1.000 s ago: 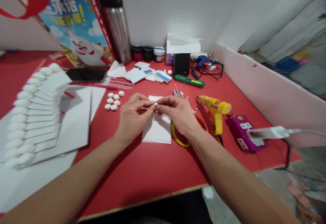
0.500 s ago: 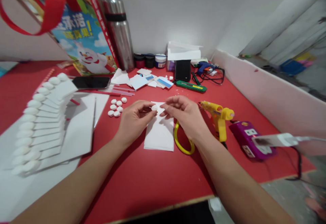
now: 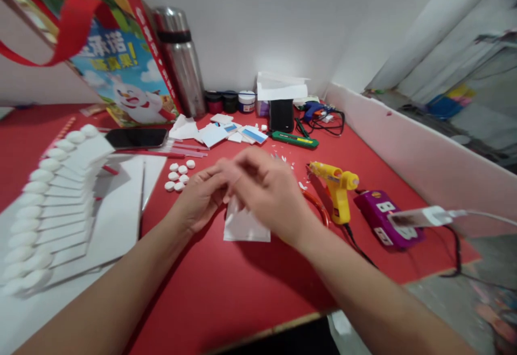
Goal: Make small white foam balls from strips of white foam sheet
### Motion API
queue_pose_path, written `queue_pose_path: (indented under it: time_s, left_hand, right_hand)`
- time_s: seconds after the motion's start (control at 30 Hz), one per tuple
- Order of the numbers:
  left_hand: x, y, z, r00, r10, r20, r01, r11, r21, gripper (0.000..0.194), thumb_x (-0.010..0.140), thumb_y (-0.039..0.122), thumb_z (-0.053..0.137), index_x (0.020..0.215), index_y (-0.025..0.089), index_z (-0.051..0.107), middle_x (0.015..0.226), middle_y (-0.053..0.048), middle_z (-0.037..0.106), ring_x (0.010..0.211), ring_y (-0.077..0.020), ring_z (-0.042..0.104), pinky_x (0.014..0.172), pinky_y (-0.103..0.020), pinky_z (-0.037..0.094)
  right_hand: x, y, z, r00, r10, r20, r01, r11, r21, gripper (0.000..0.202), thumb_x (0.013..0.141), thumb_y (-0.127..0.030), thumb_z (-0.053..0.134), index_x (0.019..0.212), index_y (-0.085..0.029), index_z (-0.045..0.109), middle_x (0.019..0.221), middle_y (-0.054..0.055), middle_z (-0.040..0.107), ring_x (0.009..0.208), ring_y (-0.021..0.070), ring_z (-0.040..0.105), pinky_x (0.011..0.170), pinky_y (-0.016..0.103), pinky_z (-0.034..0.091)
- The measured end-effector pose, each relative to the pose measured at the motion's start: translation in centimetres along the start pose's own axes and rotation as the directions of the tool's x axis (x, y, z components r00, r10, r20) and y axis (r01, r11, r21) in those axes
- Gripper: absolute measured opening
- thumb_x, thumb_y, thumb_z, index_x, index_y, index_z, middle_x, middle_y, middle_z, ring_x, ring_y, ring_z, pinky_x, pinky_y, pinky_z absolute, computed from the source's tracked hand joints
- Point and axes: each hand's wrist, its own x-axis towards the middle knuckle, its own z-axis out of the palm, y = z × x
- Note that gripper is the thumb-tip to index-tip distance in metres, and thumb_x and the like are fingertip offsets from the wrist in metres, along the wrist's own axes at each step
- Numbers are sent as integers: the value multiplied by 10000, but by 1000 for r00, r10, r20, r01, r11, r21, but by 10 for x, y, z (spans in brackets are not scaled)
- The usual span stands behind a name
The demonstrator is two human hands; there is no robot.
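Observation:
My left hand is closed, its fingertips pinched together above a stack of white paper. A small white round piece was in those fingertips in the earlier view; now the fingertips are covered by my right hand. That right hand is smeared by motion and its fingers meet the left fingertips, so what it holds cannot be made out. Beside my left hand lies a cluster of white round pieces on the red table. A red curved loop is partly hidden behind my right wrist.
A yellow glue gun and a purple box are on the right. At left stands a curved row of white cards topped with round pieces. Farther back are a phone, a green cutter and a steel flask.
My right hand has moved left over my left fingertips, covering the white round piece. The yellow loop by my right wrist is no longer visible; a red one shows. The view has shifted slightly.

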Motion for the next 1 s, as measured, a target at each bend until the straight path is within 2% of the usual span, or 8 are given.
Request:
queue_pose_path:
  time_s: [0.03,0.13,0.23,0.37,0.53,0.7,0.83,1.0]
  left_hand:
    - [0,1,1,999,-41,18,42,998,-38,180,864,335,702,925,183,776,659,-10,632,510,-77,524,504,-205,480]
    - [1,3,3,978,-201,54,208,939,-273,176,801,253,781,949,159,788,796,-35,688,579,-55,558,546,-162,487]
    - [1,5,4,975,-206,80,221,910,-351,217,775,201,805,982,137,791,818,-42,697,620,-52,582,574,-139,492]
    - [3,4,3,975,-203,87,220,904,-367,252,756,162,814,1003,123,778,764,-42,691,655,-71,607,610,-148,507]
    - [3,5,2,983,-173,65,185,916,-356,230,739,166,826,946,138,729,793,-32,698,582,-58,562,490,-150,418]
    - [3,5,1,984,-167,66,179,923,-339,229,760,184,811,953,154,692,791,-18,717,442,-22,429,401,-158,317]
    - [3,4,-1,991,-120,50,130,935,-331,196,819,207,772,985,160,679,943,-49,750,490,-40,547,426,-160,402]
    - [4,5,0,997,-43,-70,20,952,-306,247,833,205,758,1050,170,645,1002,-54,747,568,-82,667,451,-165,470]
  right_hand:
    - [8,11,-8,992,-23,-121,22,1000,-16,355,925,-432,657,677,-215,525,546,-52,533,445,81,489,476,235,391]
    - [23,41,-27,961,21,-276,-11,999,35,396,898,-454,689,652,-216,491,503,-64,500,390,66,420,418,236,309]
    - [22,55,-32,965,95,-243,-82,995,64,353,907,-428,673,673,-204,534,521,-47,550,392,65,438,419,235,302]
    - [19,57,-32,979,138,-151,-120,985,123,247,873,-350,691,711,-184,608,550,-33,585,447,70,456,460,231,328]
    - [22,59,-35,983,137,-120,-123,985,120,162,778,-319,766,804,-169,711,630,-18,616,554,93,497,551,251,390]
    - [22,58,-35,971,179,-159,-151,973,174,366,815,-484,739,635,-188,620,535,-46,454,468,71,334,458,252,227]
    - [21,58,-36,957,199,-210,-169,974,152,478,765,-518,788,521,-187,544,458,-59,368,444,62,276,447,255,168]
    - [20,60,-33,970,237,-44,-228,961,158,295,742,-430,818,680,-171,692,550,-32,561,470,68,413,473,247,277]
